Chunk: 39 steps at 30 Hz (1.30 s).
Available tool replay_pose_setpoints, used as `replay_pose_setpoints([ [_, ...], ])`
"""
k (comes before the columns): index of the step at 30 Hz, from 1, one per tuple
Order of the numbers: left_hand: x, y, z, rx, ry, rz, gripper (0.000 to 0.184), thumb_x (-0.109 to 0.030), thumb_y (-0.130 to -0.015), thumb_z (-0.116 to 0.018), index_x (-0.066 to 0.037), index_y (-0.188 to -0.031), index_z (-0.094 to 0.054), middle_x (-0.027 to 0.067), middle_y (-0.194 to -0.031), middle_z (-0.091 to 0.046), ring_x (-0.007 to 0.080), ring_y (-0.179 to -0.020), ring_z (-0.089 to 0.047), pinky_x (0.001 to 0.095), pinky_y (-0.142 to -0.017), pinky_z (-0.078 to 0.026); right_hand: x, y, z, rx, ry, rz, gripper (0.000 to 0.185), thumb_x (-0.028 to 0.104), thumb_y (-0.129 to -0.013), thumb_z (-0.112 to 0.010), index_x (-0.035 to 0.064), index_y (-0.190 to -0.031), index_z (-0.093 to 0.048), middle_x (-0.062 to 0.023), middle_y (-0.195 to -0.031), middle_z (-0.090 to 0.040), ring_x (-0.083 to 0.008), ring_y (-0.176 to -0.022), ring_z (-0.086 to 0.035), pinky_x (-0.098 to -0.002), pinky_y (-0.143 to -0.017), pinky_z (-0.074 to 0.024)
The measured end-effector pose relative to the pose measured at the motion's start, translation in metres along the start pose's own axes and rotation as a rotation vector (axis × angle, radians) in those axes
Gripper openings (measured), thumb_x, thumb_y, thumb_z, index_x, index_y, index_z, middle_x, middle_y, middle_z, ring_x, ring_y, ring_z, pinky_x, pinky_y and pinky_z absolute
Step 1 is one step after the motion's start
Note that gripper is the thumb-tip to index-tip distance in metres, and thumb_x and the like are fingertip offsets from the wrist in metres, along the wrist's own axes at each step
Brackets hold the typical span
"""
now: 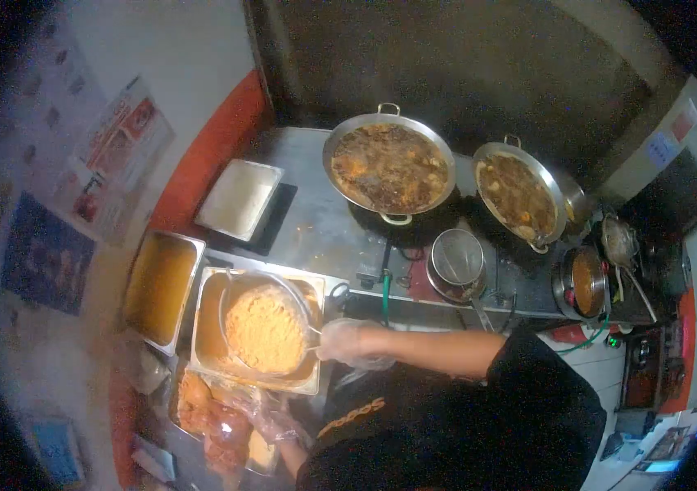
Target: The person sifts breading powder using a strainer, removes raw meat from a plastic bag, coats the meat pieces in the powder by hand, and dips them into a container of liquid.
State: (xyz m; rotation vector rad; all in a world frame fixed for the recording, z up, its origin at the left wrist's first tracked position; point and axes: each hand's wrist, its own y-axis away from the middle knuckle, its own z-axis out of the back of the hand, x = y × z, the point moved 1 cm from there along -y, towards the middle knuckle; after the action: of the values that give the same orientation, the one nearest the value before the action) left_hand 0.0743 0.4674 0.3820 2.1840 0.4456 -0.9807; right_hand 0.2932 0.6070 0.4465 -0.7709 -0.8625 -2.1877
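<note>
My right hand, in a clear plastic glove, is closed around the handle of a round metal strainer. A heap of orange crumbly food fills the strainer, which sits over a rectangular steel pan. Nearer my body, my left hand, also gloved, has its fingers stretched out beside reddish-orange food pieces. Whether its fingertips touch them is unclear. A small container of yellow food lies just below that hand.
Two large two-handled pans of dark food stand on the steel counter. A pan of yellow liquid and a pale rectangular container are along the wall. A sieve rests over a pot. A pot stands farther right.
</note>
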Motion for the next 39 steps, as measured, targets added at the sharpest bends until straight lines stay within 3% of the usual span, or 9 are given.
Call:
replay_pose_setpoints([
  [2, 0.003, -0.001, 0.018, 0.004, -0.015, 0.0, 0.077, -0.008, -0.088, -0.052, -0.031, -0.148, -0.01, 0.0055, -0.152, -0.016, 0.033, -0.132, -0.03, 0.0619, -0.097, -0.036, 0.025, -0.004, 0.002, -0.063, -0.176, -0.234, 0.044, 0.036, -0.087, -0.048, -0.0017, -0.077, -0.067, -0.0226, -0.071, -0.06, -0.0341, -0.066, -0.06, -0.0452, -0.065, -0.047],
  [8, 0.002, 0.007, 0.008, 0.048, 0.137, -0.044, 0.078, -0.003, -0.087, -0.052, -0.032, -0.147, -0.011, 0.0032, -0.154, -0.013, 0.0345, -0.135, -0.024, 0.0617, -0.1, -0.033, -0.014, -0.01, -0.014, 0.003, 0.248, 0.14, 0.039, 0.034, -0.088, -0.05, 0.0011, -0.074, -0.064, -0.0187, -0.07, -0.058, -0.0346, -0.065, -0.055, -0.0444, -0.065, -0.0448],
  [10, 0.0, 0.011, 0.006, 0.011, -0.146, -0.115, 0.075, -0.021, -0.087, -0.051, -0.028, -0.148, -0.008, 0.0016, -0.152, -0.017, 0.034, -0.131, -0.033, 0.0614, -0.091, -0.042, -0.008, -0.034, -0.044, -0.399, -0.396, -0.019, 0.038, 0.037, -0.082, -0.056, 0.0036, -0.065, -0.064, -0.0093, -0.045, -0.047, -0.0219, -0.039, -0.046, -0.0388, -0.04, -0.0372],
  [17, 0.022, -0.023, 0.071, 0.318, 0.212, 0.052, 0.067, -0.02, -0.088, -0.051, -0.021, -0.146, -0.02, 0.0163, -0.144, -0.033, 0.0305, -0.124, -0.042, 0.0499, -0.095, -0.045, 0.011, -0.018, -0.017, -0.083, -0.271, -0.194, 0.038, 0.042, -0.086, -0.052, 0.0062, -0.094, -0.062, -0.0148, -0.079, -0.061, -0.027, -0.073, -0.057, -0.0437, -0.07, -0.0463],
  [21, 0.011, -0.027, 0.023, 0.135, -0.42, -0.437, 0.074, -0.014, -0.084, -0.052, -0.019, -0.148, -0.016, 0.0157, -0.149, -0.024, 0.0306, -0.124, -0.043, 0.0445, -0.091, -0.049, 0.015, -0.001, -0.009, -0.109, -0.397, -0.336, 0.03, 0.033, -0.086, -0.055, 0.0038, -0.092, -0.062, -0.0109, -0.075, -0.059, -0.0235, -0.069, -0.056, -0.0397, -0.067, -0.0469],
  [26, 0.002, -0.005, 0.018, 0.064, 0.005, -0.033, 0.086, -0.004, -0.079, -0.052, -0.018, -0.149, -0.005, 0.0071, -0.155, -0.007, 0.0318, -0.133, -0.031, 0.0403, -0.101, -0.041, 0.043, -0.007, -0.014, -0.195, -0.735, -0.411, 0.02, 0.021, -0.085, -0.057, 0.0023, -0.089, -0.064, -0.0105, -0.077, -0.061, -0.0212, -0.069, -0.057, -0.036, -0.068, -0.0473],
  [31, 0.014, -0.007, 0.041, 0.064, -0.45, -0.34, 0.094, 0.0, -0.075, -0.056, -0.024, -0.149, -0.004, 0.0036, -0.155, -0.012, 0.0273, -0.123, -0.045, 0.0386, -0.073, -0.054, 0.033, -0.018, -0.008, -0.092, -0.328, -0.34, 0.029, 0.018, -0.079, -0.065, -0.0029, -0.099, -0.064, -0.0131, -0.093, -0.066, -0.0196, -0.081, -0.06, -0.0325, -0.071, -0.0476],
  [35, 0.028, -0.015, 0.05, 0.107, -0.33, -0.146, 0.043, -0.023, -0.084, -0.053, -0.016, -0.125, -0.055, 0.0184, -0.152, -0.016, 0.0306, -0.139, -0.021, 0.0381, -0.111, -0.024, 0.033, -0.011, 0.003, 0.009, 0.036, -0.253, 0.021, 0.022, -0.081, -0.063, 0.0049, -0.092, -0.065, -0.0086, -0.082, -0.065, -0.0172, -0.074, -0.059, -0.0323, -0.065, -0.0466],
  [39, 0.045, -0.022, 0.053, 0.134, -0.218, -0.358, 0.029, -0.023, -0.082, -0.056, -0.017, -0.108, -0.066, 0.0207, -0.152, -0.013, 0.0335, -0.137, -0.026, 0.0417, -0.108, -0.029, -0.012, -0.036, -0.028, -0.03, -0.19, -0.358, 0.036, 0.031, -0.079, -0.064, 0.0042, -0.102, -0.063, -0.0105, -0.088, -0.065, -0.0191, -0.075, -0.06, -0.0319, -0.066, -0.0465],
])
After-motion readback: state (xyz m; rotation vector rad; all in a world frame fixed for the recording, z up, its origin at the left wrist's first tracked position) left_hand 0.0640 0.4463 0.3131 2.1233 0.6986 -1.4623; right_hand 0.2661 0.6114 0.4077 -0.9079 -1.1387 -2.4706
